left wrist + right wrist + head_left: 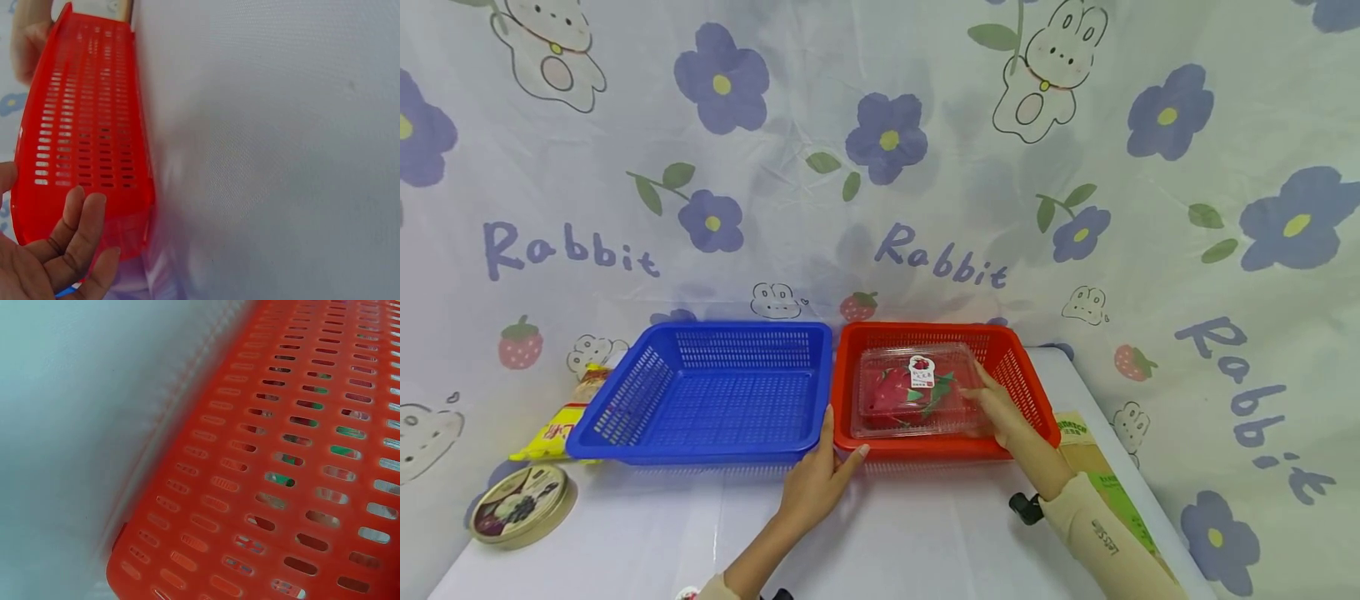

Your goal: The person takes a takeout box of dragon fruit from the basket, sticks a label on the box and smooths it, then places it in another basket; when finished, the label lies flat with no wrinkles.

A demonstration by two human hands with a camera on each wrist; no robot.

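A clear plastic clamshell box (880, 425) with a white label and a red dragon fruit (891, 392) visible inside sits in the red basket (1033, 392). My right hand (1000, 408) holds the box by its right side, thumb over the lid; some fingers are hidden. At the basket's near left corner is my left hand (816, 479), its thumb straight along the front rim and its index finger extended between the two baskets. The left wrist view shows its other fingers (81, 240) hanging loosely by the outer wall. Basket mesh fills much of the right wrist view.
A blue basket (737, 408) stands directly left of the red one. A round tin (520, 504) and a yellow snack bag (557, 429) lie at the left. A green and brown package (1108, 475) lies at the right, partly behind my right arm. Patterned cloth (925, 200) hangs behind.
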